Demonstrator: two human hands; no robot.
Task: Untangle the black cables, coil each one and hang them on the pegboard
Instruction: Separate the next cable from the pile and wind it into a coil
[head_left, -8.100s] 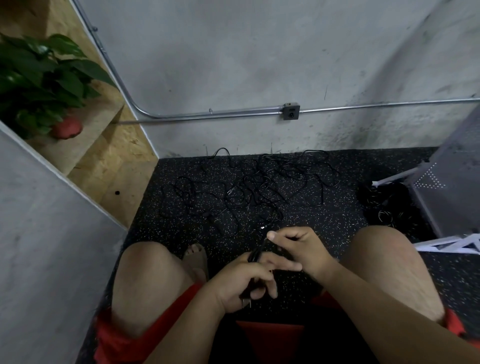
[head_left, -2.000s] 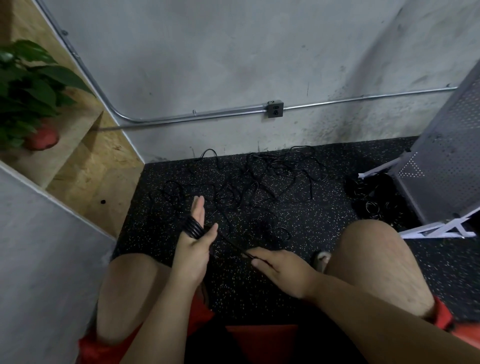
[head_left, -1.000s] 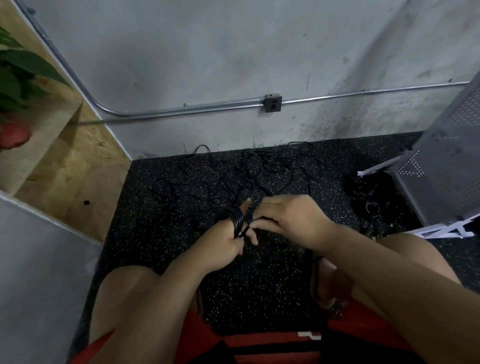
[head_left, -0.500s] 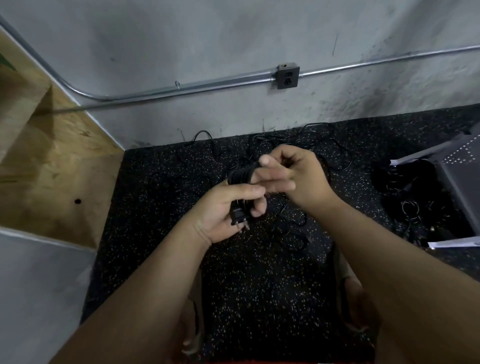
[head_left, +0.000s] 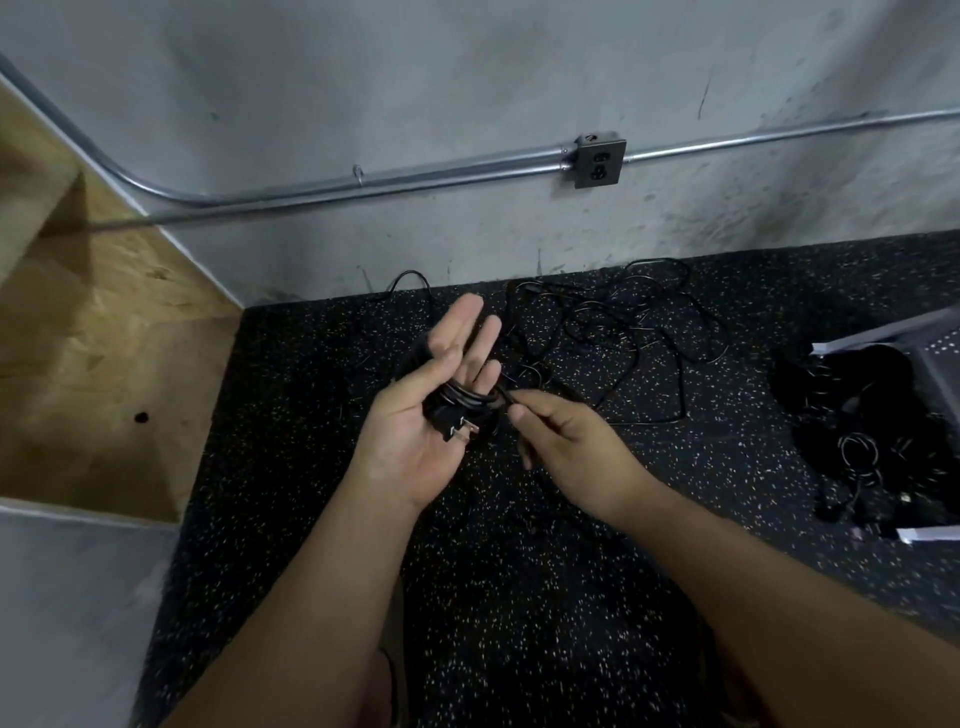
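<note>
the coil (head_left: 464, 399) lies across the palm of my flat, straight-fingered left hand (head_left: 415, 431), and my right hand (head_left: 569, 449), just beside it, pinches the loose end (head_left: 506, 404).

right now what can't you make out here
Head view only:
- pegboard: cut off by the right edge.
- pile beside it: black on black, cables not separable.
- coil on the left hand: turns behind the fingers hidden.
- cable in the right hand: end hidden by the pinch.
</note>
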